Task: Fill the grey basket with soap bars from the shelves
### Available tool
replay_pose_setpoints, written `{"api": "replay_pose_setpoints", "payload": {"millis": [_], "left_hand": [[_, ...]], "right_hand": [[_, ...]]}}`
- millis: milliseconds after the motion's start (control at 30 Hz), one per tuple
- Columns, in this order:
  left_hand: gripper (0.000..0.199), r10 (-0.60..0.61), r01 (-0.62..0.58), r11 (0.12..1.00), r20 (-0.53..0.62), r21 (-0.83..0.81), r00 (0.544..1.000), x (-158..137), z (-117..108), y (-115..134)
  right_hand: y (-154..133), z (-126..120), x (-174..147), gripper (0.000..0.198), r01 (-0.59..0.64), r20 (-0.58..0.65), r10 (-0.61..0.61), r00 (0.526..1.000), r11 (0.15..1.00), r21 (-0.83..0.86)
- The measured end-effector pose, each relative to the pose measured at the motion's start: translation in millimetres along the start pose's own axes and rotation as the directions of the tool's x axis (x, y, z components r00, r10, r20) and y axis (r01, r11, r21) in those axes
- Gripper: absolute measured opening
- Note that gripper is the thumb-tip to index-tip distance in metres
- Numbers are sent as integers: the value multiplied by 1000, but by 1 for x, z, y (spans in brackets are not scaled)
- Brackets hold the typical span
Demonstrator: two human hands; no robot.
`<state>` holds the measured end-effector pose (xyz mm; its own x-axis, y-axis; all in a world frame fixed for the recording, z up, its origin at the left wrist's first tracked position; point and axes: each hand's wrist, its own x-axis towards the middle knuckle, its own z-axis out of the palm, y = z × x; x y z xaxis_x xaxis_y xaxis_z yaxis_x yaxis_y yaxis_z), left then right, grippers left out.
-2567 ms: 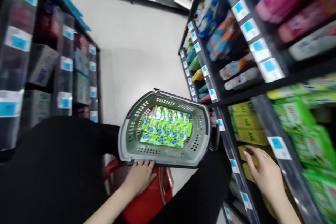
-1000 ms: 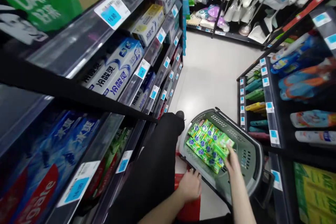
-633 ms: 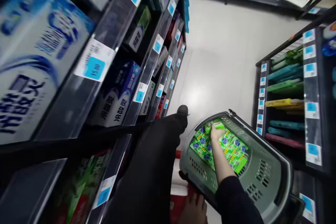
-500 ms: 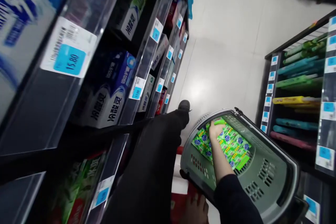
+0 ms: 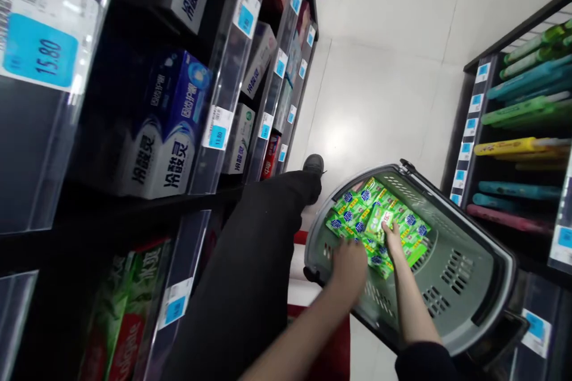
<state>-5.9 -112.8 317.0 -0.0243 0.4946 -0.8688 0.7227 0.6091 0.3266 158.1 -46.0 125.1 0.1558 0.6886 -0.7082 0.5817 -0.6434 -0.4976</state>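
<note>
My right hand (image 5: 394, 239) reaches into a grey-green shopping basket (image 5: 469, 303) and grips a small green packet (image 5: 376, 220) with a pale label, thumb on top. The packet is tilted above a layer of bright green printed packs (image 5: 347, 214) with blue round logos, lying at the basket's far end. Over the near left rim hovers my left hand (image 5: 351, 268), blurred by motion with its fingers partly curled. It is close to the packs; whether it touches them or holds anything I cannot tell.
On the left, shelves carry boxed toothpaste (image 5: 172, 131) and price tags (image 5: 217, 127). A rack of colourful toothbrush-like packs (image 5: 522, 146) stands on the right. My dark-trousered leg (image 5: 250, 262) and shoe (image 5: 313, 164) are beside the basket, on a pale tiled floor (image 5: 379, 95).
My left hand has risen from low beside the basket to its rim. The right hand has moved right and nearer, now holding the green packet above the others. The view has shifted slightly.
</note>
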Motion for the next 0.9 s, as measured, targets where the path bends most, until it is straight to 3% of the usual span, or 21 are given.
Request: {"api": "replay_pose_setpoints", "payload": {"millis": [33,100,167,233,267,333,400,467,533,633,733,900], "left_hand": [[47,34,-21,993,-113,115,993,23,-16,3],[47,83,-42,974,-179,225,980,75,-42,7],[42,119,-73,944,-128,321,985,128,-53,9],[36,133,-107,906,-36,410,990,172,-51,5],[39,135,-123,883,6,454,991,189,-46,1],[47,133,-152,830,73,536,988,213,-35,-9],[54,132,-179,777,121,603,984,226,-25,-18],[61,130,-201,734,157,648,979,234,-19,-23],[66,134,-228,702,190,674,973,239,-17,-26],[63,152,-267,672,225,690,963,244,-16,-31],[55,168,-281,657,227,700,959,243,-12,-39],[61,170,-263,649,200,714,965,238,-2,-49]], "right_hand": [[10,-9,-2,62,-7,3,8,1000,998,-57],[25,-20,-4,61,-11,2,12,1000,988,-157],[29,-24,-3,59,1,-23,-7,1000,977,-215],[24,-22,-2,60,99,-55,-124,991,936,-337],[20,-18,-2,61,190,-39,-227,973,885,-424],[10,-4,-7,65,414,110,-437,893,698,-584],[4,18,-17,74,557,306,-492,815,521,-647],[5,45,-27,91,584,430,-403,808,445,-679],[11,67,-34,105,547,455,-306,836,413,-728],[21,84,-36,114,517,435,-286,854,363,-775],[24,85,-33,115,503,426,-278,861,335,-797],[21,83,-33,117,502,435,-256,863,346,-793]]}}
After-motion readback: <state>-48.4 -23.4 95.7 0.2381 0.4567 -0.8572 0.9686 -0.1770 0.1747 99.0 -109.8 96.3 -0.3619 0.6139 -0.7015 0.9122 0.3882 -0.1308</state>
